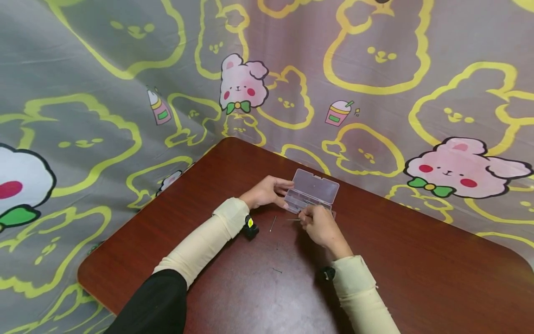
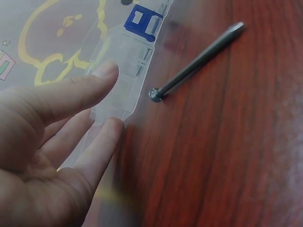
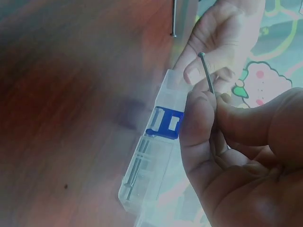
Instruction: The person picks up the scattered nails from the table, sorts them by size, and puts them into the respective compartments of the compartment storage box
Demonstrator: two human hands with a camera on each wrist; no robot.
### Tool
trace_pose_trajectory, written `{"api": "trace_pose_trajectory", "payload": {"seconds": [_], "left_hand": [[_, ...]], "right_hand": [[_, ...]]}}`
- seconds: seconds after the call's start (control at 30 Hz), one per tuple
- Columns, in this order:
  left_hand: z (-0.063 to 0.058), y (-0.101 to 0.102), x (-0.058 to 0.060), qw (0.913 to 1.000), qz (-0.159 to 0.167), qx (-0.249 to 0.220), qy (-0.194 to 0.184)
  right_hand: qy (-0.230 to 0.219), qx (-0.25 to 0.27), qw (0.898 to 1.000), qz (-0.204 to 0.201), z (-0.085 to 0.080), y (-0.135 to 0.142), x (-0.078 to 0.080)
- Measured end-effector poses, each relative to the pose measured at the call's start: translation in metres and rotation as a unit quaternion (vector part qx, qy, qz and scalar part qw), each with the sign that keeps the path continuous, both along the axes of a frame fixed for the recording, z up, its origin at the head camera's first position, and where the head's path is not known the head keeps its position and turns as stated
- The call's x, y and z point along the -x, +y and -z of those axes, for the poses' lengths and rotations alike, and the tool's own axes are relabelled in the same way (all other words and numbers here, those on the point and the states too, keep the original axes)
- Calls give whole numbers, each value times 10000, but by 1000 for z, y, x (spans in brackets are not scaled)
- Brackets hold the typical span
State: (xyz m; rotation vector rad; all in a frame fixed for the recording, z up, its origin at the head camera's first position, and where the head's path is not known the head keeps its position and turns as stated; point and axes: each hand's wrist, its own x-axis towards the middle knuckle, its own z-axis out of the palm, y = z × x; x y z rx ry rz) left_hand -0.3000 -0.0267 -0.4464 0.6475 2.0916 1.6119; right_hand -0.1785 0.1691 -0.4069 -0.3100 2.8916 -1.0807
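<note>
A clear plastic box [image 1: 315, 186] lies on the table with its lid raised at the back. Its blue latch [image 2: 143, 22] faces the near side, and several thin metal pieces [image 3: 136, 168] show through the wall. My left hand [image 1: 267, 191] grips the box's left end, thumb at the near wall. Between thumb and forefinger my right hand [image 1: 321, 227] pinches a nail [image 3: 207, 73], its flat head pointing left, in front of the box. Another nail [image 2: 199, 61] rests on the table near the left hand; the head view shows it as a thin line.
On the brown wooden table [image 1: 233, 297], a short thin dark piece [image 1: 277, 270] and a smaller speck-like one [image 1: 277, 247] lie nearer to me. A patterned curtain [image 1: 292, 60] hangs close along the table's far edges.
</note>
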Motion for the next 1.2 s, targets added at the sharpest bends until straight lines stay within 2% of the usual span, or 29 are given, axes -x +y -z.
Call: {"api": "trace_pose_trajectory", "payload": {"seconds": [0.5, 0.67, 1.2], "left_hand": [[1, 1, 2, 10000, -21, -47, 0], [1, 0, 2, 10000, -20, -71, 3], [2, -1, 2, 10000, 19, -43, -10]], "right_hand": [[-29, 327, 9976, 616, -3, 23, 5], [-146, 413, 9963, 745, -1, 26, 7], [-124, 813, 9887, 1253, 8, 38, 14]]}}
